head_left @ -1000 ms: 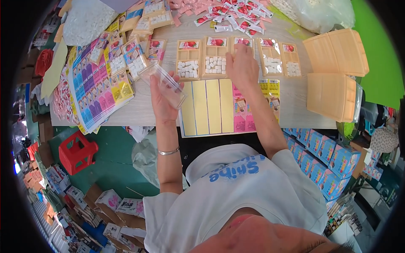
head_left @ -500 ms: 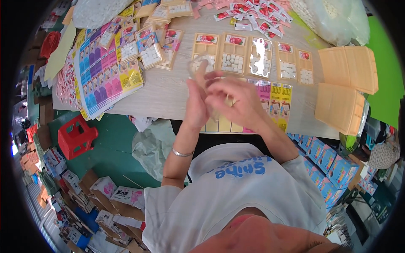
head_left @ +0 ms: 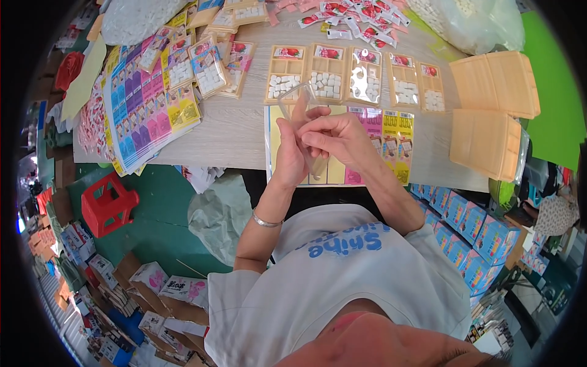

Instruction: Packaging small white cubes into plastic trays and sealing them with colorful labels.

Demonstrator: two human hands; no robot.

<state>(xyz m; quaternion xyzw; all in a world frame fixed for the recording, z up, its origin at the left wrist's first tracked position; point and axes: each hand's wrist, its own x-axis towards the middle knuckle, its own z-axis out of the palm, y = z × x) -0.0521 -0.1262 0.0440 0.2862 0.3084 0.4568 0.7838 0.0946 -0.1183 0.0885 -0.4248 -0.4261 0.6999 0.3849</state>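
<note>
My left hand (head_left: 288, 156) is closed round a clear plastic lid (head_left: 295, 93), its forefinger stretched along it. My right hand (head_left: 342, 136) meets it from the right, fingertips pinched against the lid; what lies between them is hidden. Beneath both hands is a printed label sheet (head_left: 398, 174) with pink and yellow columns. Just beyond stands a row of shallow beige trays: a left tray (head_left: 285, 64), a second tray (head_left: 326, 65), a glossy covered tray (head_left: 365, 70), a fourth tray (head_left: 403, 72) and a right tray (head_left: 431, 84). Each holds white pieces and a strawberry-printed packet.
More label sheets (head_left: 137, 131) and a pile of filled trays (head_left: 211, 67) lie left. Strawberry packets (head_left: 373, 18) are heaped at the back, beside a bag of white pieces (head_left: 468, 24). Stacked empty beige trays (head_left: 486, 144) stand right. A red stool (head_left: 110, 205) is on the floor.
My right hand's fingers have drawn in against the lid and hold stiller. The view has shifted slightly, so the tray row sits a little further left and up.
</note>
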